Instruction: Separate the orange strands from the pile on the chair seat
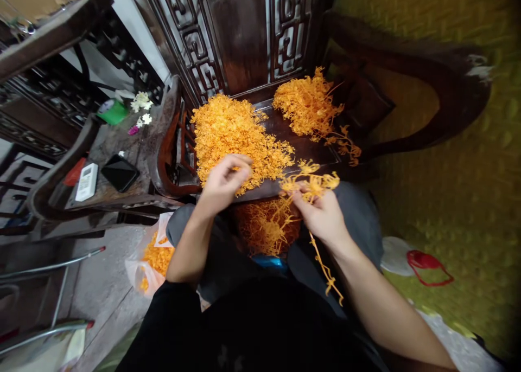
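Note:
My right hand (319,215) is closed on an orange sprig (321,185) that looks like an artificial flower. Its curly head sticks out above the fingers and its thin stem hangs down below the palm. Over the near edge of a large heap of small orange florets (230,130), my left hand (228,179) has its fingers curled together; what they hold, if anything, I cannot make out. A second heap of orange sprigs (305,103) lies farther right on the dark wooden chair seat (280,128). More orange sprigs (271,228) fill the space between my knees.
On the left, a wooden side table (134,139) carries a phone (119,172), a white remote (87,182), a green tape roll (113,111) and white flowers (141,102). A plastic bag (136,269) of orange pieces stands on the floor. A red strap (427,266) lies at right.

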Demonstrator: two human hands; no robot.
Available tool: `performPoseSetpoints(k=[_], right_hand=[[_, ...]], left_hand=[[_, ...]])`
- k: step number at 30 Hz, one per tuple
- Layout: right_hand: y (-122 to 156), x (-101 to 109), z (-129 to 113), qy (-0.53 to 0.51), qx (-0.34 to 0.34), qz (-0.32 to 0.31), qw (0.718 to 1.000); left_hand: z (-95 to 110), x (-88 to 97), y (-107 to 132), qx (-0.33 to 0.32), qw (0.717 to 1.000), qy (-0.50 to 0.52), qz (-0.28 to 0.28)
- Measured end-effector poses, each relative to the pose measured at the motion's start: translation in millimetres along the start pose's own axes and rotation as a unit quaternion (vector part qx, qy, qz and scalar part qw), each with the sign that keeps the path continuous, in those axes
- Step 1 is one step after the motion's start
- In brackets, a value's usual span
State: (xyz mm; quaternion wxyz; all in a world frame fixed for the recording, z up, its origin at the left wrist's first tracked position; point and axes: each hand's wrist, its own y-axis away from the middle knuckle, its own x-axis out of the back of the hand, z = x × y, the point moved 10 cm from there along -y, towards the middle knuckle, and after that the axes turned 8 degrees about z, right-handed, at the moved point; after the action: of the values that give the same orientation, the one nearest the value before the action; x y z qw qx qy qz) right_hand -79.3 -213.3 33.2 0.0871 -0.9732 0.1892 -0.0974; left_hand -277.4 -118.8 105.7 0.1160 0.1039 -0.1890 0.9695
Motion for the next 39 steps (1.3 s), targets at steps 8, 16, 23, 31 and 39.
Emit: performPoseSetpoints(k=[8,16,23,31,39], right_hand=[[7,-8,-26,0.028,0.063,-0.031,0.997],[32,2,-9,-0.073,0.022,-0.122,0.99],[44,-13,-6,-0.122,0.009,-0.175,0.977],[57,-21,8,-0.2,-0.088,-0.178,0.959],[58,-5,8,-0.177,-0.1,-0.155,0.967]], left_hand=[[20,-38.9,27,-0.011,0.995,-0.079,-0.051],[-25,-39.5,19,0.192,0.967,0.078,-0.15],[-6,-95.8,44,0.101,0.944,0.058,-0.308],[17,-69.1,36,-0.156,0.971,-0.133,-0.126],[-55,-76.8,-48,-0.076,0.923,-0.372,-0.07]])
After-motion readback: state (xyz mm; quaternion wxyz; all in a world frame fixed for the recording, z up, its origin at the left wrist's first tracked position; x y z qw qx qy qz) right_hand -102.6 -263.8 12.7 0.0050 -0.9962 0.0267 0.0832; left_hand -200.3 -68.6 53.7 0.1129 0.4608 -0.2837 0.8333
